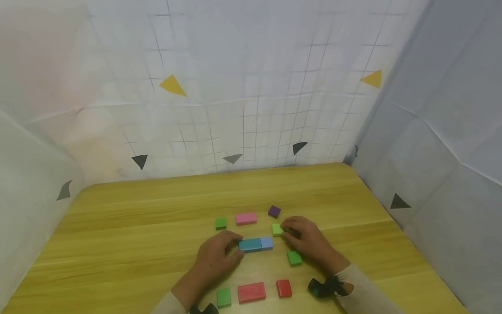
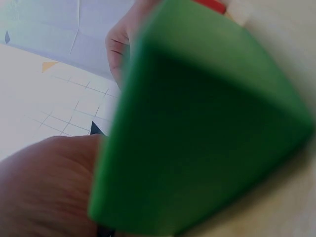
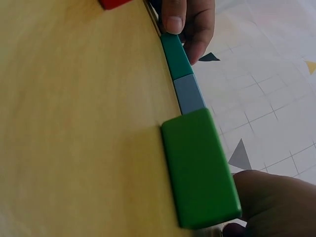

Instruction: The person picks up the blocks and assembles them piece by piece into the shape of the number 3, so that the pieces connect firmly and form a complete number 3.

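Observation:
A long teal block (image 1: 250, 245) lies end to end with a light blue block (image 1: 266, 243). My left hand (image 1: 217, 255) holds the teal block's left end between thumb and forefinger; the right wrist view shows these fingers around that end. Behind and to the right, my right hand (image 1: 310, 240) has thumb and forefinger at the right side of a lime green block (image 1: 277, 230). A green block (image 1: 294, 258) sits below the right palm and fills the front of the right wrist view, covering that hand's fingertips. Another green block (image 2: 197, 138) hides most of the left hand's work.
At the back lie a green block (image 1: 221, 223), a pink block (image 1: 245, 218) and a purple block (image 1: 274, 211). Nearer me are a green block (image 1: 223, 297), a long red block (image 1: 251, 292) and a small red block (image 1: 284, 288). White sheets (image 1: 251, 109) hang around the wooden table (image 1: 137, 218).

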### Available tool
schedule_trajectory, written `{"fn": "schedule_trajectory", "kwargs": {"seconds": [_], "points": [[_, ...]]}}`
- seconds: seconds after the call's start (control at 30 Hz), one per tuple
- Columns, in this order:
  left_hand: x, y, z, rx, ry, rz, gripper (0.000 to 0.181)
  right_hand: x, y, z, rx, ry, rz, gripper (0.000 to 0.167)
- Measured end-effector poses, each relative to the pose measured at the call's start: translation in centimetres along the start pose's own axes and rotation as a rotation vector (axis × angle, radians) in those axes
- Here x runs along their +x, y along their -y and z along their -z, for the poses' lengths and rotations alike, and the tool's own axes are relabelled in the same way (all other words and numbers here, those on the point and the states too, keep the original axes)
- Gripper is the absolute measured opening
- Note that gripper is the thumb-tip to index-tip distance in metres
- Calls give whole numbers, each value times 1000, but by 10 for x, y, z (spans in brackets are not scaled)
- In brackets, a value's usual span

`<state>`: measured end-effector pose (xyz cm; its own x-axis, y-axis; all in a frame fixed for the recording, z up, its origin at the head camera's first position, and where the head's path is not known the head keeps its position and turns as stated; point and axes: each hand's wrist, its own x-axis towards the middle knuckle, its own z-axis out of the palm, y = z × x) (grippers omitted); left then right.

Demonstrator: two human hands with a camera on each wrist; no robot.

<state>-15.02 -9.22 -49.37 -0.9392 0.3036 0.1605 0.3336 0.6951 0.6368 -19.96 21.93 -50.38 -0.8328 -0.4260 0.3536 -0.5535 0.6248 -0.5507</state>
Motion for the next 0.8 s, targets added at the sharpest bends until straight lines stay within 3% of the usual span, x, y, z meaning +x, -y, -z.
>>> {"fn": "schedule_trajectory", "kwargs": {"seconds": [0.23,0.43,0.8], "points": [[0,1,-2,4,-5,-10,34,-1,-1,0,-12,-2,-4,25],[-1,1,-1,11,-17,-22,33,0,-2,-2,-10,-24,40,24],[-2,-2,2,0,8,-7,35,5,4,-7,19,-28,79,23]]}}
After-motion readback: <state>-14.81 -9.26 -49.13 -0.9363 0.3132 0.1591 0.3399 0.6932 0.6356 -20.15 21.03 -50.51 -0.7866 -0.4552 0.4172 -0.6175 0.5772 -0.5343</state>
